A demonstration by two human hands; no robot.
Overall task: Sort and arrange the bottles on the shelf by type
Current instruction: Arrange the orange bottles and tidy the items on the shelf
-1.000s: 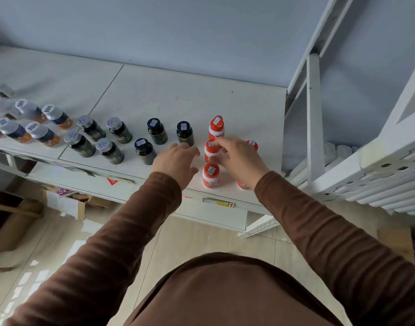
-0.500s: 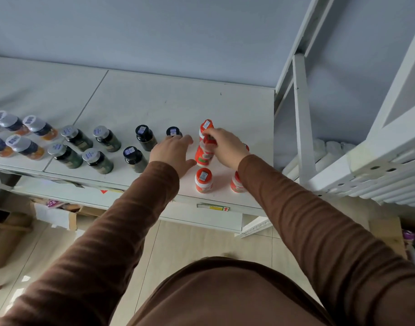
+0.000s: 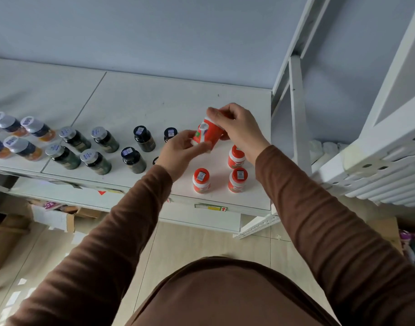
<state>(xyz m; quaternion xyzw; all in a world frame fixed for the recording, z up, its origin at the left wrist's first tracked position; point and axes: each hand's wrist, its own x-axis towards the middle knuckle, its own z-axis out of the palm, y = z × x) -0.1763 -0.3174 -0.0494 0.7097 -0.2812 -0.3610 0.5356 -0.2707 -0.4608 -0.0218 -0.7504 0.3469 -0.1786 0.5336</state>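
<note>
Red bottle (image 3: pixel 207 135): lifted above shelf (image 3: pixel 154 102), tilted, both hands — left (image 3: pixel 178 149), right (image 3: pixel 239 128) — gripping it. We judge placement step; next, we stand it beside red group (image 3: pixel 235 158).
</note>
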